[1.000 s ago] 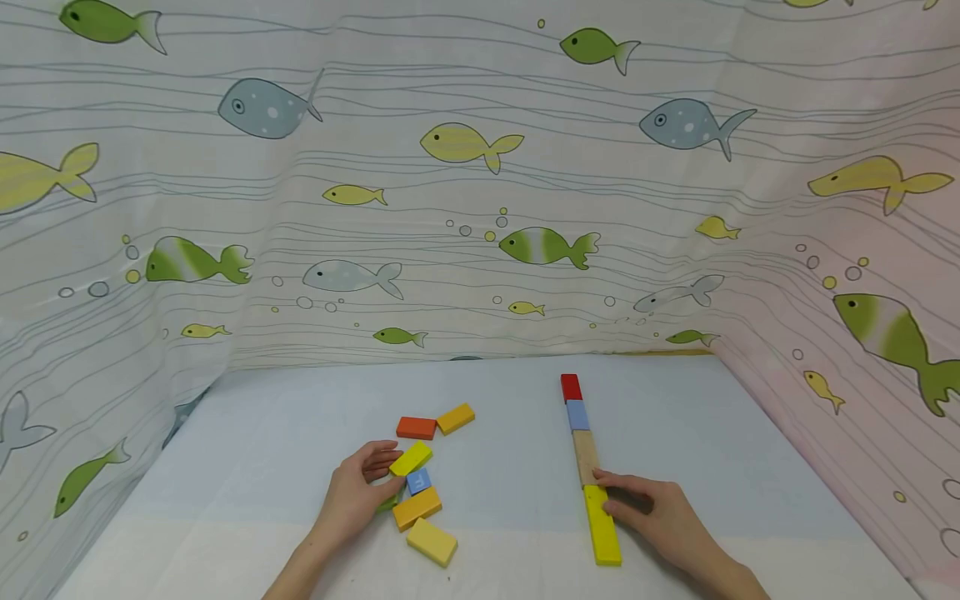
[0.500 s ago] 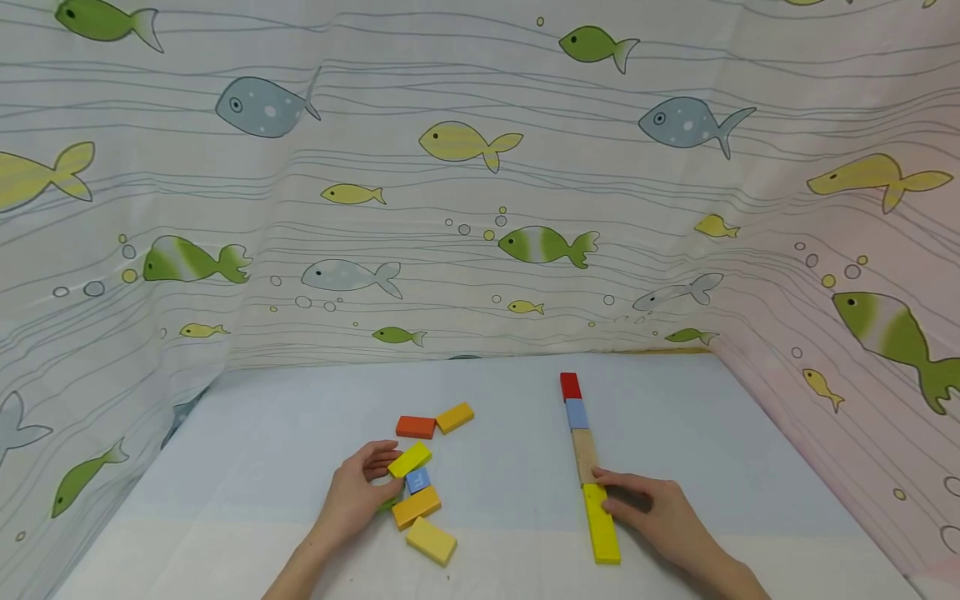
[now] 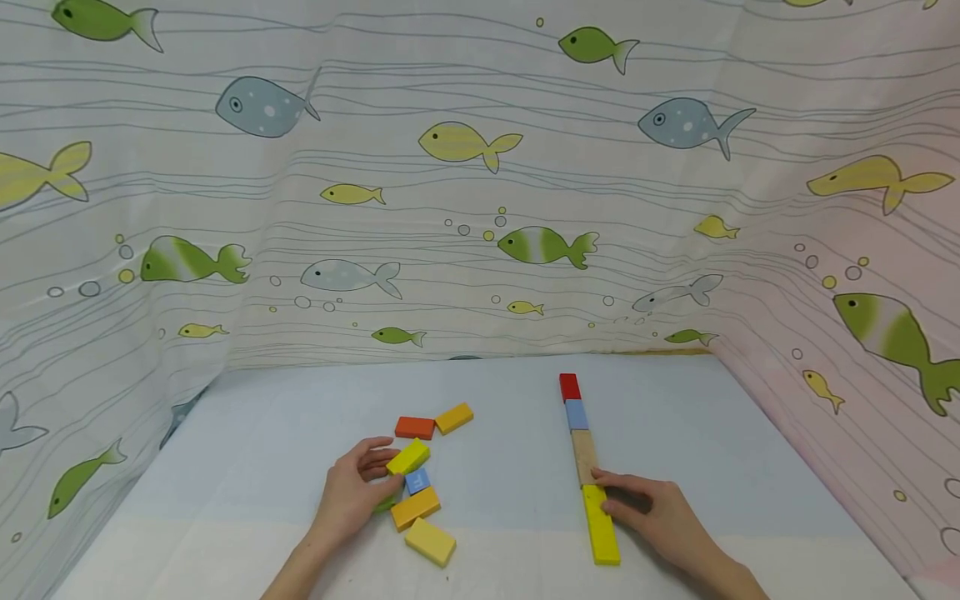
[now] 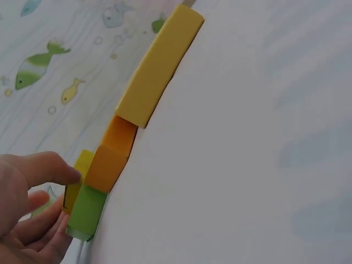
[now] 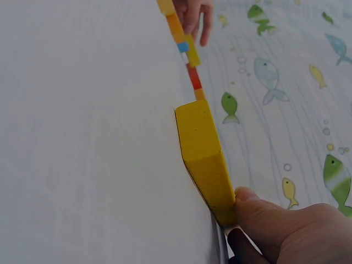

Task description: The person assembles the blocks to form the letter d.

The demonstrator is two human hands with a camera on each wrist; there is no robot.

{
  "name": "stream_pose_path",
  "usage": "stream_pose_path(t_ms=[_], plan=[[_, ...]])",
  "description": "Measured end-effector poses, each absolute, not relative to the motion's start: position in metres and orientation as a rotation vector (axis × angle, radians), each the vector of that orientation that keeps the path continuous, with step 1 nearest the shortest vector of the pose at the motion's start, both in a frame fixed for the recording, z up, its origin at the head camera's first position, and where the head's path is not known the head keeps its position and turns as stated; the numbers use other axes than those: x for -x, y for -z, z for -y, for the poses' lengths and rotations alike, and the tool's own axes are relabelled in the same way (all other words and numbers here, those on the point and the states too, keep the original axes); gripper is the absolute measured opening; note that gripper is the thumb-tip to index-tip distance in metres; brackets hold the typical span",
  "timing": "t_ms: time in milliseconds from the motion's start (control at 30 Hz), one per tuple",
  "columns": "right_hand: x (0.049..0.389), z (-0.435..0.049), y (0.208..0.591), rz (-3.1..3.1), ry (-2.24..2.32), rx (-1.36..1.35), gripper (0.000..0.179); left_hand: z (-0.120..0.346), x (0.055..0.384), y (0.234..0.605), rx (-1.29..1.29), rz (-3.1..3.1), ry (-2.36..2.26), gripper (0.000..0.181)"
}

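Note:
My left hand [image 3: 352, 492] pinches a bright yellow block [image 3: 408, 457], thumb at its near end and fingers behind. Beneath that hand a green block [image 4: 88, 212] shows, partly hidden in the head view. Close by lie a small blue block [image 3: 417, 481] with a white mark, an orange block [image 3: 416, 508] and a pale yellow block [image 3: 431, 542]. On the right, a straight row runs away from me: long yellow block [image 3: 602, 529], wooden block [image 3: 585, 457], light blue block [image 3: 576, 414], red block [image 3: 570, 386]. My right hand [image 3: 660, 512] touches the row's right side, thumb against the long yellow block and forefinger at its joint with the wooden one.
Beyond the left hand, a red-orange block [image 3: 415, 428] lies end to corner with another orange block [image 3: 454, 418]. All the blocks lie on a white-covered table [image 3: 510, 500]. A fish-patterned curtain [image 3: 450, 250] hangs round the back and both sides.
My left hand and the bright yellow block have shifted very slightly to the left and away from me. The right hand and the row stay as they were.

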State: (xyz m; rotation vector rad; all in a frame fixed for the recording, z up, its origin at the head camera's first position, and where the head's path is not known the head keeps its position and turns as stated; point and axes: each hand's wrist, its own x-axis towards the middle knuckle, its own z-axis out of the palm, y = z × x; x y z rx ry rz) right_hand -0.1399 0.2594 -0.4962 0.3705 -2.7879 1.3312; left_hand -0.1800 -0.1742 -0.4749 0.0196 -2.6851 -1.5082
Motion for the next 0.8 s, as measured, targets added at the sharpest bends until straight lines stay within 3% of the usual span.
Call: stream_pose_path(t_ms=[300, 800], plan=[[0.139, -0.258, 0.495, 2.799, -1.327, -0.366, 0.035, 0.169, 0.18, 0.464, 0.025, 2.638, 1.599, 0.055], [0.137, -0.257, 0.491, 2.817, -1.311, -0.371, 0.035, 0.123, 0.188, 0.45, 0.355, 2.569, 1.726, 0.052]])
